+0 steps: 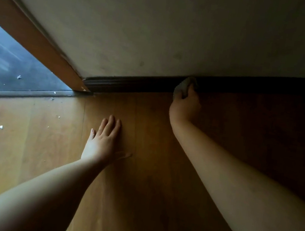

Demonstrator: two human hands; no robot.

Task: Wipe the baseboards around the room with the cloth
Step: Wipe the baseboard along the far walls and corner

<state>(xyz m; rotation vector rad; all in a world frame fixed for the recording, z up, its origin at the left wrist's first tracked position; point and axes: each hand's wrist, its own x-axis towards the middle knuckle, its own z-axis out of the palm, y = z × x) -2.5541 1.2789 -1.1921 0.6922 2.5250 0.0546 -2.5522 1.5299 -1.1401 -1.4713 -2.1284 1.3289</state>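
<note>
One right hand (185,105) presses cloth (184,86) against baseboard (132,85)

Both bare arms reach forward from the bottom of the view. The left hand (103,141) lies flat, palm down, fingers straight and close together, thumb spread out to the side, the wrist bent back as the forearm angles up from the lower left. The right arm stretches further ahead, long and nearly straight, rising from the lower right corner. The right hand (185,104) is seen from its back, wrist slightly cocked, fingers curled forward and closed in a grip; the fingertips themselves are hidden from here.
</note>
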